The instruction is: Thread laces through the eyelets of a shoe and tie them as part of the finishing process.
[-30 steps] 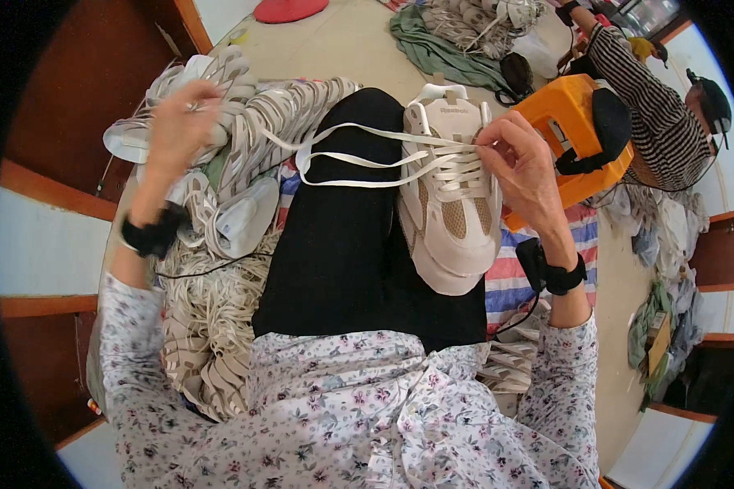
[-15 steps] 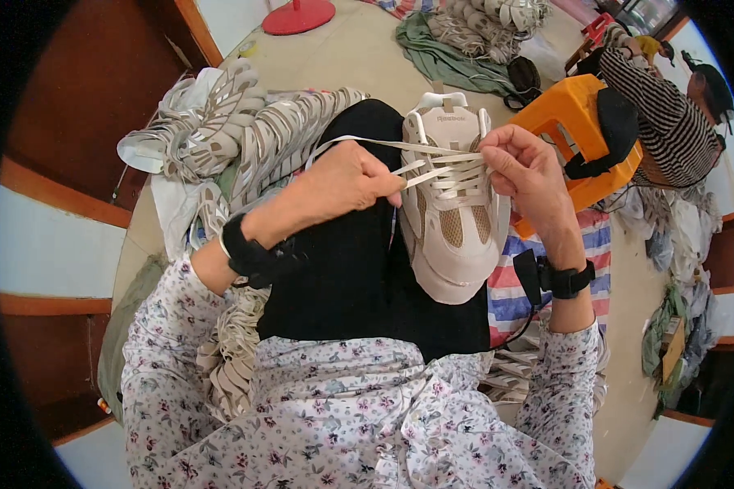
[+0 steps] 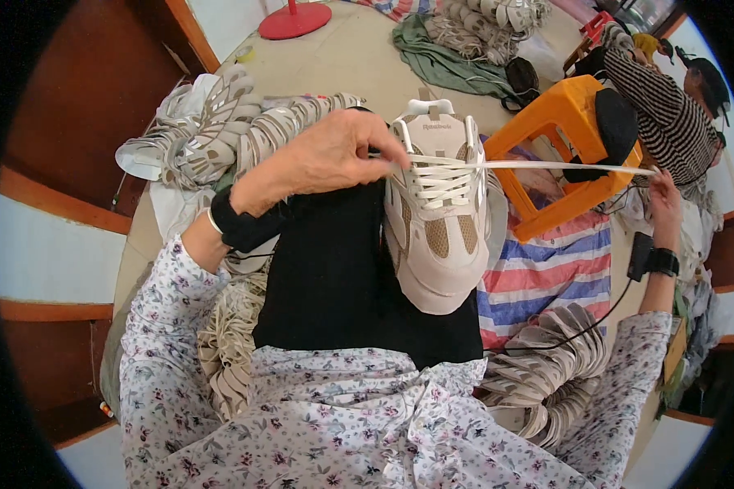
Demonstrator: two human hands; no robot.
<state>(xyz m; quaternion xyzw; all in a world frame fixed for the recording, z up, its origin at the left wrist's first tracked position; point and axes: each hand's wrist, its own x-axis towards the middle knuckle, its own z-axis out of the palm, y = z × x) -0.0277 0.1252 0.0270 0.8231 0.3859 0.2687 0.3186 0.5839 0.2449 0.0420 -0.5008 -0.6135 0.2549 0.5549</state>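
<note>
A beige-and-white sneaker (image 3: 440, 265) rests on the black cloth (image 3: 326, 273) over my lap, toe toward me. White lacing crisscrosses its tongue. From the upper eyelets a flat shoelace (image 3: 563, 165) runs taut to the right. Its far end is pinched in the fingers of my right hand (image 3: 665, 198), out beyond the orange stool. My left hand (image 3: 347, 151) is closed at the left edge of the lacing, fingertips touching the sneaker there; what lies between them is hidden. Both wrists wear black bands.
Stacked shoe uppers (image 3: 196, 134) lie at the left, and more (image 3: 550, 359) by my right side. An orange stool (image 3: 559, 147) stands on a striped sheet (image 3: 546, 273). Beyond it sits a person in a striped top (image 3: 665, 106). A green cloth (image 3: 440, 61) and red round base (image 3: 295, 20) are farther off.
My right hand has swung far out to the right, drawing the shoelace straight. My left hand let go of the lace strands it pinched and moved up to the lacing edge. The sneaker shifted slightly left.
</note>
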